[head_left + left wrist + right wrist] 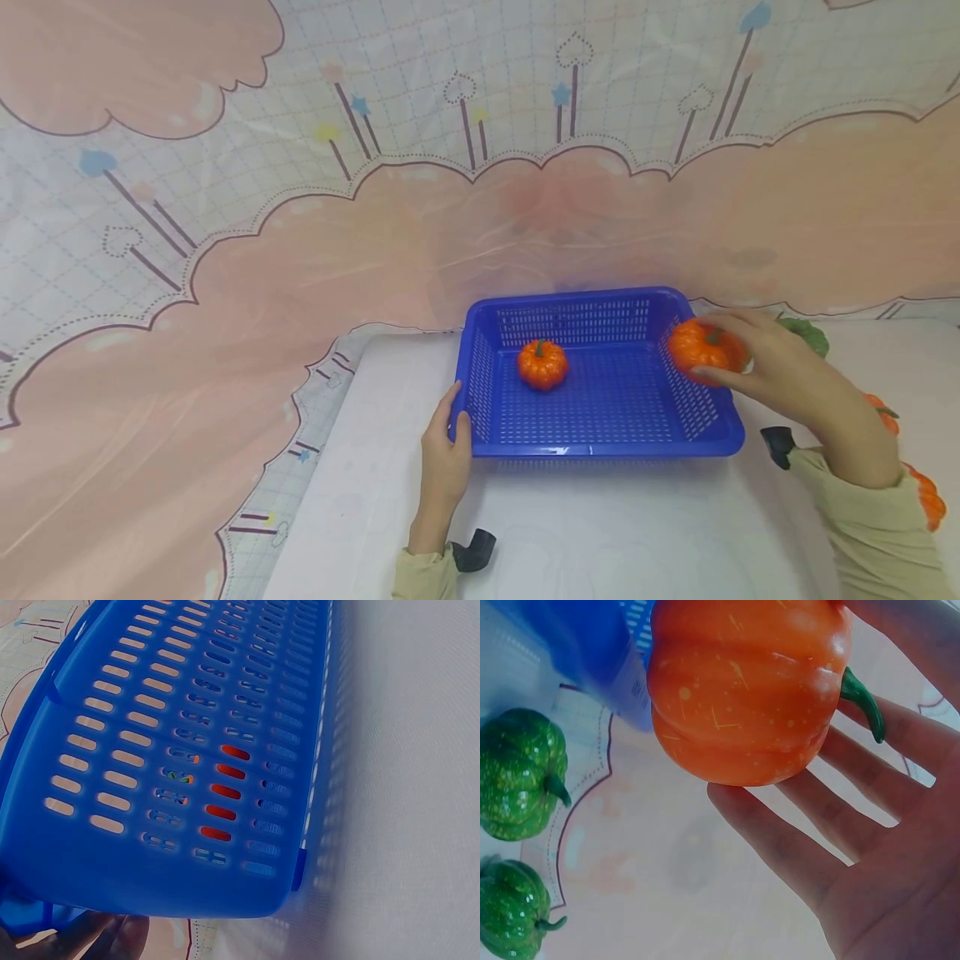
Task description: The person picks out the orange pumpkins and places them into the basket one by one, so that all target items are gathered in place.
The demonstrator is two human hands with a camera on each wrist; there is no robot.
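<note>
A blue plastic basket with slotted walls stands on the white table. One small orange pumpkin lies in it, left of its middle; slots in the basket wall show bits of orange in the left wrist view. My left hand grips the basket's rim at the left front corner, fingertips hooked around it. Over the basket's right end, my right hand holds another orange pumpkin between thumb and fingers. In the right wrist view that pumpkin has a green stem turned toward the palm.
Right of the basket sits a green pumpkin; the right wrist view shows a second green pumpkin beside it. Two more orange pumpkins, one farther back and one nearer, are partly behind the right arm. A patterned cloth hangs behind the table.
</note>
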